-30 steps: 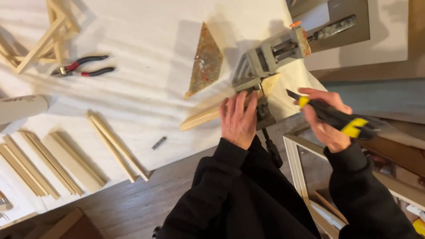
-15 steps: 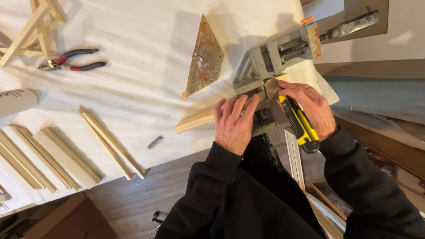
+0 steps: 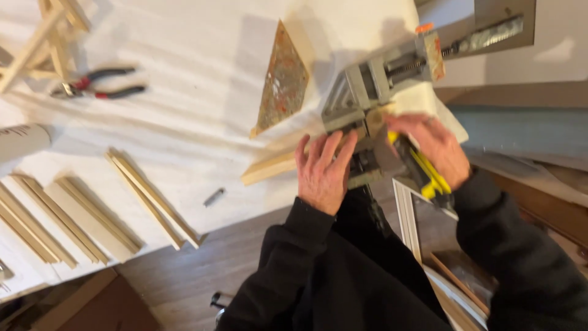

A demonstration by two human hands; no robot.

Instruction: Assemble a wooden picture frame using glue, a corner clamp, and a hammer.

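Corner clamp: your grey metal corner clamp (image 3: 373,92) sits at the near right edge of the bench (image 3: 184,122), its two jaw channels meeting in an angle, with a threaded screw and an orange-tipped end pointing up and to the right.
Wood strip: a pale, light-coloured wood strip (image 3: 269,168) lies flat on the white-covered bench, running from its free cut end on the left up into the clamp; the end inside the clamp is hidden by your fingers.
Left hand: your left hand (image 3: 324,171) lies palm down, fingers spread, pressing on the strip and the lower part of the clamp; it grips nothing.
Right hand: your right hand (image 3: 432,147) is closed around a yellow and black tool (image 3: 422,171), whose tip is at the clamp's corner; the picture is too blurred to tell what kind of tool it is.
Hands together: they lie just beside each other, on either side of the clamp's corner.
Nearby: a rusty triangular plate (image 3: 282,83) lies just left of the clamp.
Farther left: red-handled pliers (image 3: 98,86), bundles of wood slats (image 3: 147,196) and a small dark bit (image 3: 214,197) lie well apart from your hands.
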